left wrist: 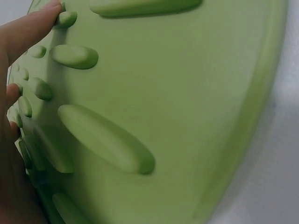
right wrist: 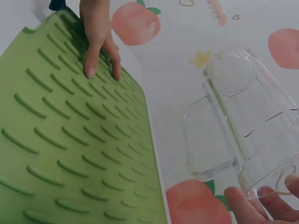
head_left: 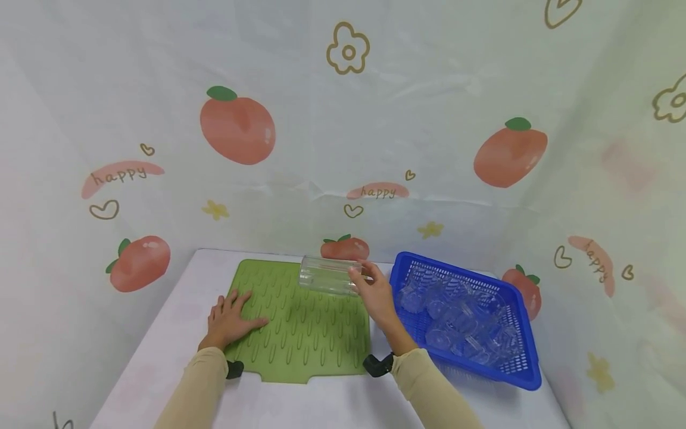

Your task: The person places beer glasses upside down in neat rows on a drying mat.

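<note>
A clear glass mug (head_left: 328, 275) lies sideways in the air above the far right part of a green ridged drying mat (head_left: 284, 363). My right hand (head_left: 377, 301) holds it by its open end, fingers and thumb at the rim. In the right wrist view the mug's handle (right wrist: 198, 175) shows to the left of its body, with the base pointing away from the hand. My left hand (head_left: 230, 322) rests on the mat's left edge, fingers spread. Close up in the left wrist view, the left fingers (left wrist: 32, 28) lie among the mat's raised ridges.
To the right stands a blue plastic basket (head_left: 530, 351) with several clear glass pieces (head_left: 461, 316) heaped inside. The mat lies on a white table (head_left: 161, 357), and a fruit-printed cloth (head_left: 300, 137) hangs behind and around the sides.
</note>
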Demonstrator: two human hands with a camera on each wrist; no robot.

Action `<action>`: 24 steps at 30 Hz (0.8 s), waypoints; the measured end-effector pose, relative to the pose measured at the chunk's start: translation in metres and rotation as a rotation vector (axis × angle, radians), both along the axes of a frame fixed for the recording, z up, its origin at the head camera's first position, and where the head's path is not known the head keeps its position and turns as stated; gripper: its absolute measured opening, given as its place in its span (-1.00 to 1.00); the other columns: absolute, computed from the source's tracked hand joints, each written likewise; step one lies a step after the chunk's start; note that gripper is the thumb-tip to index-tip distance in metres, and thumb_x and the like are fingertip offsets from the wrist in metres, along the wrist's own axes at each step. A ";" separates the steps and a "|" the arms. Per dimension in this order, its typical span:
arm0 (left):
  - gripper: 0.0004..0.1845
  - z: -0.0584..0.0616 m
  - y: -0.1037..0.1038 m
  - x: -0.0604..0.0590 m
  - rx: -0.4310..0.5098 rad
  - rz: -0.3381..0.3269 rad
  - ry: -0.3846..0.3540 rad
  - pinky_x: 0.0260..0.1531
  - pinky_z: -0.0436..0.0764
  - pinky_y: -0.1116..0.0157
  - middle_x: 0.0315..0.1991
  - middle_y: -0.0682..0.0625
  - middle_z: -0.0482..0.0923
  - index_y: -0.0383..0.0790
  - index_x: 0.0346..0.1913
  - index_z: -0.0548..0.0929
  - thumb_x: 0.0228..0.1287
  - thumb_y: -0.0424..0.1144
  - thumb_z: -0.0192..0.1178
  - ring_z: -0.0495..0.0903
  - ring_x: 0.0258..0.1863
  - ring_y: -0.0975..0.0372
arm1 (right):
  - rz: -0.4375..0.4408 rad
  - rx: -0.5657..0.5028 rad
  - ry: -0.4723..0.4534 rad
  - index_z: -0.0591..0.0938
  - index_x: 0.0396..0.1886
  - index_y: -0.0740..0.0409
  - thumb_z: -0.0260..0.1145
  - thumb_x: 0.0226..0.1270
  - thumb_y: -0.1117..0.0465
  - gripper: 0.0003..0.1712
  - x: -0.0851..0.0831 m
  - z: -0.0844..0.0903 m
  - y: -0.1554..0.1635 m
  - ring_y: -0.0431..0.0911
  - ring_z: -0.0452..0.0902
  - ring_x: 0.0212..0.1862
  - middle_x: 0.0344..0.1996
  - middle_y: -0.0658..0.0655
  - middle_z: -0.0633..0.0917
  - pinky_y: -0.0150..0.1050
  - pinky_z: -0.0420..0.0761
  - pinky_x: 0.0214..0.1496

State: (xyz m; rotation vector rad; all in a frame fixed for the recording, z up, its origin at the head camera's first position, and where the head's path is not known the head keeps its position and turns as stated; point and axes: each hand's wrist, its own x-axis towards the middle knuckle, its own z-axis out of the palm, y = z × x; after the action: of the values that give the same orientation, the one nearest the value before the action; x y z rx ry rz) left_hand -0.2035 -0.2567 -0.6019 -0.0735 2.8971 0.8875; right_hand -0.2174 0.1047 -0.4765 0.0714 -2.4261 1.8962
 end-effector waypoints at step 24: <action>0.16 0.011 0.003 0.003 -0.003 0.004 -0.050 0.43 -0.28 -0.49 0.63 -0.41 -0.23 -0.17 0.61 0.11 0.11 0.41 0.31 -0.38 0.56 -0.47 | 0.054 -0.073 -0.075 0.46 0.43 0.15 0.25 0.53 -0.02 -0.40 -0.003 0.007 -0.022 0.15 0.67 0.15 0.25 0.32 0.60 -0.06 0.74 0.14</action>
State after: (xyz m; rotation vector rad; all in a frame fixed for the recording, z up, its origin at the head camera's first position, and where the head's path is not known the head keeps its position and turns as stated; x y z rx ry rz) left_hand -0.2009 -0.2535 -0.5910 -0.0995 2.8533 0.8694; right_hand -0.2202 0.0828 -0.4699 0.0641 -2.4226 2.0438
